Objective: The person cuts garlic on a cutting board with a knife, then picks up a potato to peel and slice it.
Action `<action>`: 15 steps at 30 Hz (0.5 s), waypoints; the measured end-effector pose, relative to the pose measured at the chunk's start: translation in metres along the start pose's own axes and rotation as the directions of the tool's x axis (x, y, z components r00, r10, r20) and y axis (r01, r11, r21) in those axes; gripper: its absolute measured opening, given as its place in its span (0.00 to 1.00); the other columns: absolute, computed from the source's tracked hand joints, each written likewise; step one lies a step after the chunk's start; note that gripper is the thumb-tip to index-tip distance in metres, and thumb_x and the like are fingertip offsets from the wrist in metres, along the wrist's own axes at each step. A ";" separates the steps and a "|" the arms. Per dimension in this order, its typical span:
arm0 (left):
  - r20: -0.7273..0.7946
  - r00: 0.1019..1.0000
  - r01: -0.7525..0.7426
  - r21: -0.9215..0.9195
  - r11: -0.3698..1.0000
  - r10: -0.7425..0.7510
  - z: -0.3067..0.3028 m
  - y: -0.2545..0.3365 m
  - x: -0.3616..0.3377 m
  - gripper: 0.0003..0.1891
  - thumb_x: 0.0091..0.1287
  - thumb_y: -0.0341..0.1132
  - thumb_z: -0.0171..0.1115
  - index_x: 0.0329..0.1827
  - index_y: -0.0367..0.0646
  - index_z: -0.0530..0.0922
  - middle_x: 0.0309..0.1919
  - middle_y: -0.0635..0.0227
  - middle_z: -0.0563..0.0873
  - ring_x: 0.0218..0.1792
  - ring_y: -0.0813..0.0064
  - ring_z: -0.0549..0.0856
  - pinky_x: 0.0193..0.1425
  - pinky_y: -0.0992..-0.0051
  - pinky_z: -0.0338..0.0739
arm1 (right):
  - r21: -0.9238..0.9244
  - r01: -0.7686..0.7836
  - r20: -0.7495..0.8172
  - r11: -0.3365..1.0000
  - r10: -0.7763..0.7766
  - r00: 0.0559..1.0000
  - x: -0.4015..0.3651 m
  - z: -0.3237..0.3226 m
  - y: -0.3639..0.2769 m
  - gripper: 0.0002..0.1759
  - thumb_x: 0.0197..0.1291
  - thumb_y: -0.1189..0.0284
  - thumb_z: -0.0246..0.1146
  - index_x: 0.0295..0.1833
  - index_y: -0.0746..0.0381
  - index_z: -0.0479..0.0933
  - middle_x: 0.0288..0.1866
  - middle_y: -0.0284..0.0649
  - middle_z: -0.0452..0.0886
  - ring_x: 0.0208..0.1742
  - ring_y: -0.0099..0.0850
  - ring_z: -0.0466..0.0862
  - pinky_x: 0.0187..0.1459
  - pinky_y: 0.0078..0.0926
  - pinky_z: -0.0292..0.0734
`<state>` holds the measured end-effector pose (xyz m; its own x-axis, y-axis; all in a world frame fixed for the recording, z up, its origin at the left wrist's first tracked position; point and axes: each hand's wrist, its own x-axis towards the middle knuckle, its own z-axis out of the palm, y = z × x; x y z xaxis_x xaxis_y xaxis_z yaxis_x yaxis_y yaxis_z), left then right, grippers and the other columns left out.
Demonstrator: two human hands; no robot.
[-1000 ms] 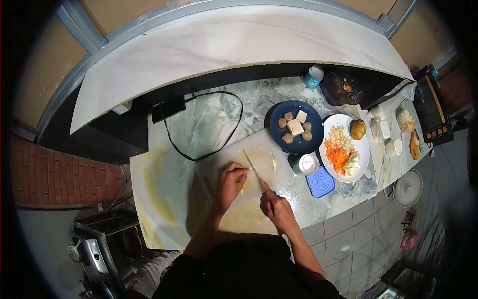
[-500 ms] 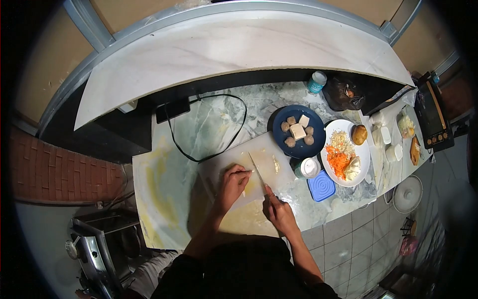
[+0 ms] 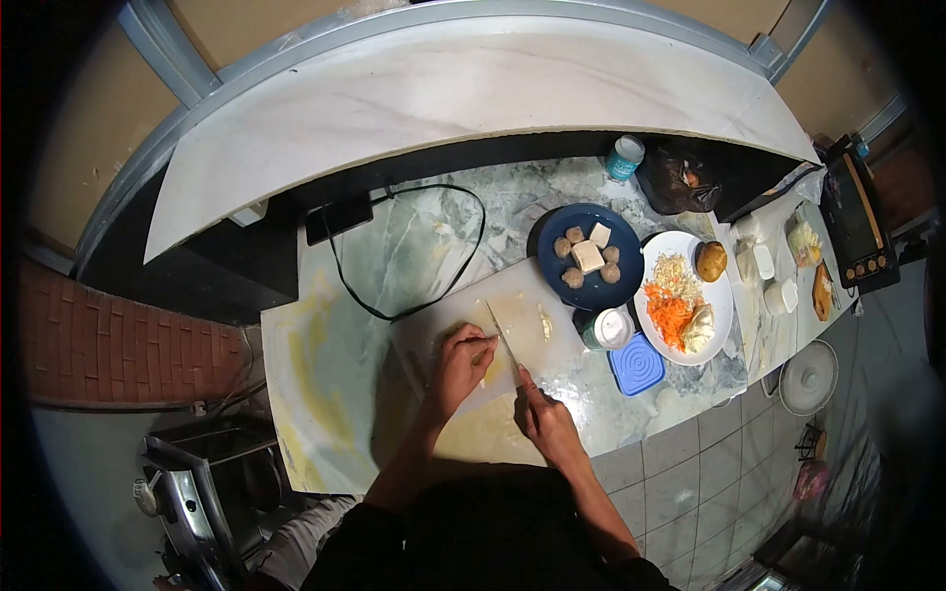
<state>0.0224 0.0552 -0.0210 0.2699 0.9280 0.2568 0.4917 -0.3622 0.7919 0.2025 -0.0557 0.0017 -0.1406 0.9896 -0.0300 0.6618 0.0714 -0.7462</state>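
A knife is gripped by its handle in my right hand, its blade pointing up and left over the white cutting board. My left hand is pinched around a small pale piece beside the blade; its far side is hidden by my fingers. Thin pale slices lie on the board right of the knife, with small bits scattered nearby.
Right of the board are a blue plate of meatballs and white blocks, a white plate with grated carrot, a jar and a blue lid. A black cable loops behind. A pot lid is lower right.
The knife and my right hand have shifted slightly left and up. My left hand holds almost the same place, still pinching.
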 end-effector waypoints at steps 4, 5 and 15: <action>0.016 1.000 -0.008 0.011 1.000 0.008 0.001 -0.004 -0.002 0.06 0.63 0.26 0.69 0.41 0.35 0.87 0.36 0.57 0.83 0.38 0.59 0.85 0.44 0.67 0.79 | -0.016 -0.010 0.011 1.000 0.010 1.000 0.000 0.003 0.002 0.43 0.57 0.87 0.58 0.80 0.60 0.59 0.29 0.56 0.81 0.29 0.52 0.82 0.36 0.45 0.78; 0.016 1.000 -0.008 0.011 1.000 0.008 0.000 -0.003 0.000 0.06 0.63 0.26 0.69 0.41 0.35 0.87 0.36 0.57 0.83 0.38 0.59 0.85 0.44 0.67 0.79 | -0.039 -0.002 -0.005 0.999 0.001 1.000 0.000 0.005 0.003 0.44 0.56 0.87 0.58 0.80 0.60 0.59 0.29 0.57 0.81 0.29 0.53 0.82 0.36 0.46 0.78; 0.114 0.992 -0.056 0.071 0.996 0.047 -0.005 0.001 -0.002 0.07 0.66 0.29 0.67 0.42 0.35 0.87 0.37 0.59 0.79 0.40 0.62 0.83 0.47 0.67 0.78 | -0.183 -0.026 0.028 0.983 0.031 0.999 0.017 0.008 0.000 0.45 0.54 0.86 0.59 0.80 0.58 0.60 0.32 0.60 0.82 0.31 0.57 0.84 0.36 0.49 0.79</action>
<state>0.0182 0.0537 -0.0185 0.3855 0.8938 0.2291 0.5332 -0.4184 0.7353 0.1944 -0.0399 -0.0046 -0.1406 0.9874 -0.0721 0.7886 0.0677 -0.6112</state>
